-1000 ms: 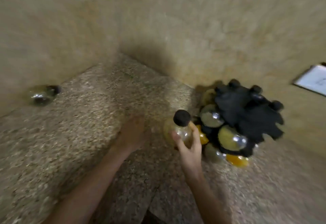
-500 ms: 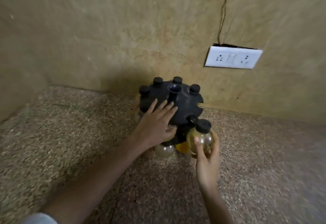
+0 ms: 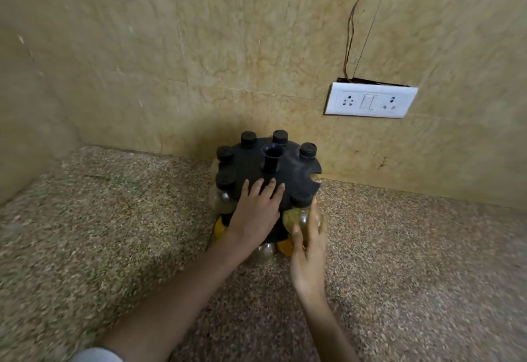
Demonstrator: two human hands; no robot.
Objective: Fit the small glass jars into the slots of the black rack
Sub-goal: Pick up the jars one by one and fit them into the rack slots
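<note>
My left hand [image 3: 256,213] lies flat and open on the round black plastic rack [image 3: 256,165] to steady it, while my right hand [image 3: 309,250] wraps the small yellowish glass jar [image 3: 296,217], pushing it into the rack's near-right edge slot.

A speckled granite countertop [image 3: 114,247] fills the lower half of the frame, brown and grey in grain. Behind it, beige marbled wall tiles [image 3: 242,48] cover the upper half and turn a corner at the left edge. At the upper right, a white switch plate [image 3: 370,100] carries 2 sockets and a rocker switch. A thin wire [image 3: 351,19] climbs from its top edge toward the frame's top.
</note>
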